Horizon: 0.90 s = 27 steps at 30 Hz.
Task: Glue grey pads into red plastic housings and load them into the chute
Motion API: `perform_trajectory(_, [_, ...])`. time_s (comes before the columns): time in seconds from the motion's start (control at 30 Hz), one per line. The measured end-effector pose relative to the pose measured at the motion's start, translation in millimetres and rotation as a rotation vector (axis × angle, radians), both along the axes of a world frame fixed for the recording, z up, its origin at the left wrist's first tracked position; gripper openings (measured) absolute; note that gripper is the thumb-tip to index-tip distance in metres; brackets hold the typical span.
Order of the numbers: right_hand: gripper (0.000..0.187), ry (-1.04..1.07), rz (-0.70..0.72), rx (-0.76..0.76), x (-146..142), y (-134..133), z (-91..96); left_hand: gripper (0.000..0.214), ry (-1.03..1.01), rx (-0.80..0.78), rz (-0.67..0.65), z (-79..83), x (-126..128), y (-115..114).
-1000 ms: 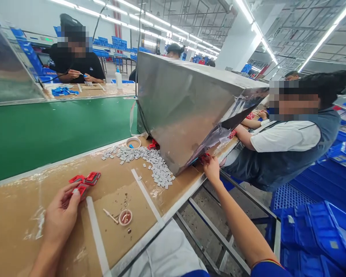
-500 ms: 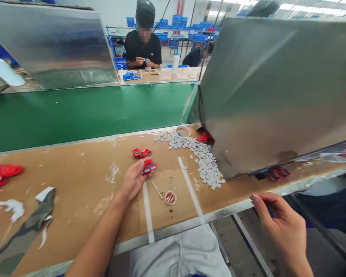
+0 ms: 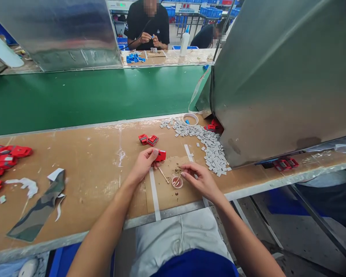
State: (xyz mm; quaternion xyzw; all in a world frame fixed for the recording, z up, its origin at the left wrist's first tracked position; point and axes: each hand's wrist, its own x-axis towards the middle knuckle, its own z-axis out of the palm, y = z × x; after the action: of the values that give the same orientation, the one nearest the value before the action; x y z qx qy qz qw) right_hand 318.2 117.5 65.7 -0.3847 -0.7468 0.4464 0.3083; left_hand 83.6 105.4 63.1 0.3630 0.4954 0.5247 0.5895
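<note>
My left hand (image 3: 144,163) is closed on a small red plastic part (image 3: 161,155), held just above the table. Two similar red and grey parts (image 3: 148,139) lie a little beyond it. Over a small round cup (image 3: 177,182) of reddish paste, my right hand (image 3: 198,177) pinches a thin stick (image 3: 178,178) whose lower end is in the cup. Another pale stick (image 3: 163,175) rests on the table between the left hand and the cup. Dark specks are scattered around the cup.
Many small grey rectangular pieces (image 3: 213,152) are heaped at the right, beside a tape roll (image 3: 190,119) and a large metal panel (image 3: 282,84). Red parts (image 3: 5,159) and a camouflage strip (image 3: 40,209) lie left. Across the green divider (image 3: 103,94), a co-worker (image 3: 148,27) handles a blue piece.
My right hand has come in from the far right, beyond the table edge, to the cup and now holds the stick. The red part in my left hand has been turned. The view has tilted down.
</note>
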Motion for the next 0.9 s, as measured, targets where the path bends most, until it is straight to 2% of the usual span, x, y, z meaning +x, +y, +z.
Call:
perform_trajectory(0.17, [0.020, -0.020, 0.066, -0.004, -1.4, 2.6, 3.7, 0.050, 0.039, 0.042, -0.008, 1.7, -0.1, 0.2])
perform_trajectory(0.3, [0.017, -0.049, 0.062, -0.077, 2.7, 0.2, 6.0, 0.046, 0.054, 0.046, -0.016, 3.6, -1.4, 0.1])
perform_trajectory(0.5, [0.020, -0.020, 0.071, -0.170, 4.9, -1.2, 4.6, 0.051, 0.054, 0.072, -0.026, 1.7, -2.1, 0.6])
perform_trajectory(0.67, [0.024, 0.044, 0.021, -0.294, 7.3, -2.1, 7.1, 0.047, 0.039, 0.066, -0.046, 4.8, -3.4, -0.6])
perform_trajectory(0.9, [0.028, 0.059, 0.064, -0.329, 8.5, -4.8, 13.0, 0.043, 0.149, 0.083, -0.031, 4.1, -9.4, -0.7])
